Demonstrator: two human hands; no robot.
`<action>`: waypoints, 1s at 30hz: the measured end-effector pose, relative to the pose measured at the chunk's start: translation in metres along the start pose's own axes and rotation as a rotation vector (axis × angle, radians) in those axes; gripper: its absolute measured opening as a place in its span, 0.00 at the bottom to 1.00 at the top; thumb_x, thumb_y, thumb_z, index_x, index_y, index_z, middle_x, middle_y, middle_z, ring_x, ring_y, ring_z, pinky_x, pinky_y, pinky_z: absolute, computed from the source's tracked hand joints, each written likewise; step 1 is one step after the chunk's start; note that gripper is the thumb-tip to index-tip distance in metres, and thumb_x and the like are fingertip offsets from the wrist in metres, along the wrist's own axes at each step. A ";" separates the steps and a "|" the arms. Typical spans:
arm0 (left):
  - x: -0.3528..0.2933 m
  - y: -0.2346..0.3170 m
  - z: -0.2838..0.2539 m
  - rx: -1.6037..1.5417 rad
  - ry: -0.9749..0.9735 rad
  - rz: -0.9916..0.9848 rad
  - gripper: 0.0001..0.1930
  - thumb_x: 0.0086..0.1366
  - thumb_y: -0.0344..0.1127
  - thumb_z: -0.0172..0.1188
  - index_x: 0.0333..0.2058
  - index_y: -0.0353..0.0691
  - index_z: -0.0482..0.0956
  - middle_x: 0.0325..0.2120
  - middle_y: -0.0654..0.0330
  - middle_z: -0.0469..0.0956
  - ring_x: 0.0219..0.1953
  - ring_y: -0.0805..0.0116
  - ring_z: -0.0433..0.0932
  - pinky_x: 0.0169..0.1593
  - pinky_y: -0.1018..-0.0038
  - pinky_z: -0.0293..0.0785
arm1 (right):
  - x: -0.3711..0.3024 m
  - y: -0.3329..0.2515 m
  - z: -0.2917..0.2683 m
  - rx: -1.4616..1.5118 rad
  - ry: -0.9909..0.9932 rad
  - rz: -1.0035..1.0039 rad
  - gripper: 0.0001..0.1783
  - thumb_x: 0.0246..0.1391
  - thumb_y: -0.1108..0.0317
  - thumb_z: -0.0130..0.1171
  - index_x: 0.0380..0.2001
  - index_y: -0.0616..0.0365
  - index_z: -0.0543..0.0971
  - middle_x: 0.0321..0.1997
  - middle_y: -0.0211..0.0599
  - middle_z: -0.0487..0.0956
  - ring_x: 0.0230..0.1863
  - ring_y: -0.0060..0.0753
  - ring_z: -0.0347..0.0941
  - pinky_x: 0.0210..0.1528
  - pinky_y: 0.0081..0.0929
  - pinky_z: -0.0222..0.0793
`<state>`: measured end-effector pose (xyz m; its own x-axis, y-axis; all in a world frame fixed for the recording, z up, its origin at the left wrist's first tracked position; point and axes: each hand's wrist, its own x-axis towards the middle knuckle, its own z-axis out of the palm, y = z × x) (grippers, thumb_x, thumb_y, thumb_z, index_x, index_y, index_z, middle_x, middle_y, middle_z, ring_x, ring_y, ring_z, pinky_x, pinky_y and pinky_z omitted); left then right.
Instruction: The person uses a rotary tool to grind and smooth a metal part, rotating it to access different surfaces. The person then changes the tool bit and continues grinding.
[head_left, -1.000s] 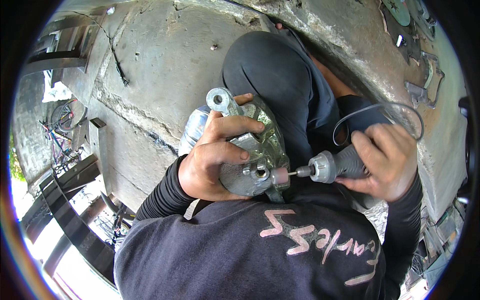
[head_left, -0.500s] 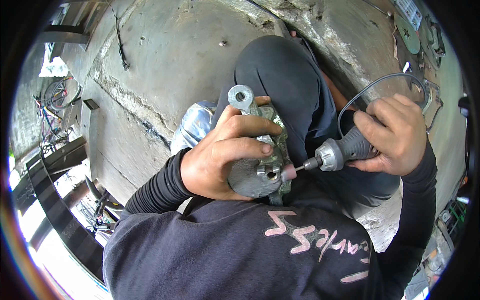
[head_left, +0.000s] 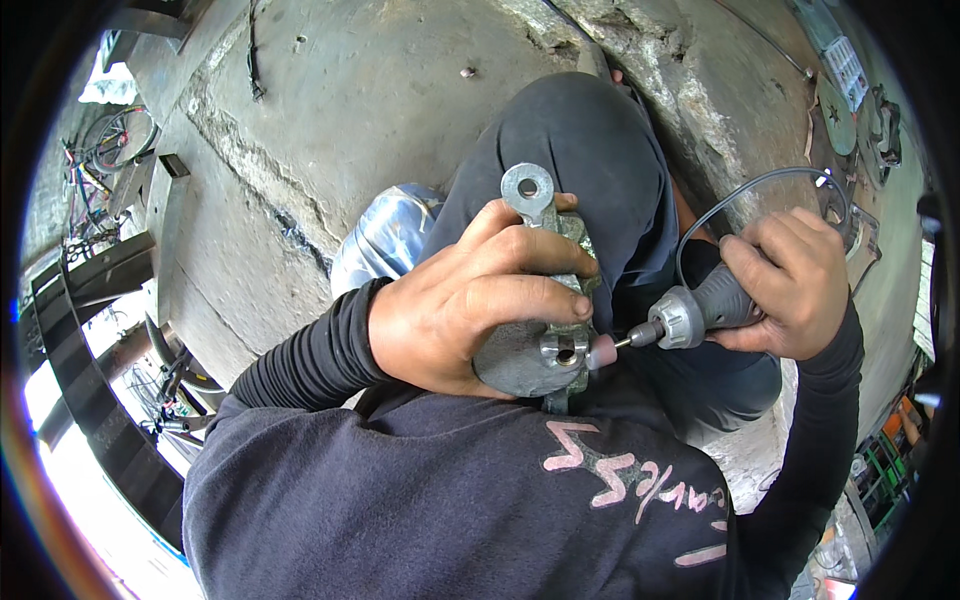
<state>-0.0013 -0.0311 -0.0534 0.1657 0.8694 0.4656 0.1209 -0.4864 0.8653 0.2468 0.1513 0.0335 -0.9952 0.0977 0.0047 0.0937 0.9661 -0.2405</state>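
The metal casting [head_left: 525, 357] is silver-grey. The grinding bit [head_left: 602, 352] is dull pink. The rotary tool [head_left: 728, 298] has a dark grey body and a lighter grey collar [head_left: 679, 318]. The cable [head_left: 760, 177] is dark grey. The shirt [head_left: 400, 500] is charcoal with pale pink lettering [head_left: 610, 480]. The trousers [head_left: 580, 140] are plain dark blue-grey. The round disc [head_left: 838, 130] is muted green with a dark star-shaped centre.

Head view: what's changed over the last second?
The ring-ended grey cast-metal part has shifted right in the picture and turned; the dark grey cylindrical rotary tool moved right, its back end swinging upward. The view shifted too. Unchanged: the left hand grips the part, the right hand the tool.
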 end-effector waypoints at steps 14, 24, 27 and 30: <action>-0.001 -0.001 0.000 -0.022 0.002 0.000 0.40 0.39 0.38 0.83 0.52 0.48 0.72 0.49 0.52 0.72 0.55 0.49 0.69 0.65 0.45 0.59 | -0.002 -0.004 -0.001 0.033 -0.030 -0.038 0.37 0.21 0.45 0.71 0.36 0.59 0.78 0.27 0.37 0.71 0.25 0.40 0.70 0.27 0.36 0.60; -0.001 0.001 0.000 -0.003 -0.007 -0.001 0.40 0.39 0.35 0.83 0.52 0.47 0.72 0.49 0.53 0.72 0.53 0.50 0.71 0.66 0.44 0.60 | -0.002 -0.004 0.000 0.003 0.017 0.010 0.34 0.18 0.47 0.72 0.33 0.55 0.79 0.25 0.30 0.67 0.25 0.35 0.69 0.26 0.34 0.59; 0.000 0.001 0.000 0.002 0.006 0.005 0.40 0.38 0.35 0.83 0.53 0.47 0.72 0.49 0.52 0.72 0.53 0.50 0.71 0.66 0.43 0.60 | -0.001 -0.003 0.000 -0.008 0.024 -0.004 0.33 0.19 0.48 0.72 0.33 0.55 0.79 0.25 0.30 0.68 0.25 0.35 0.69 0.26 0.34 0.59; 0.001 0.001 0.000 0.006 0.007 0.007 0.40 0.38 0.35 0.83 0.53 0.47 0.72 0.48 0.52 0.72 0.53 0.50 0.71 0.66 0.42 0.60 | -0.003 -0.004 -0.003 0.017 -0.032 -0.010 0.38 0.18 0.47 0.72 0.37 0.61 0.78 0.27 0.38 0.72 0.25 0.43 0.70 0.28 0.38 0.62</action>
<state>-0.0009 -0.0306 -0.0521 0.1601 0.8667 0.4725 0.1255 -0.4926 0.8611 0.2490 0.1477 0.0371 -0.9965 0.0800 -0.0243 0.0836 0.9629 -0.2566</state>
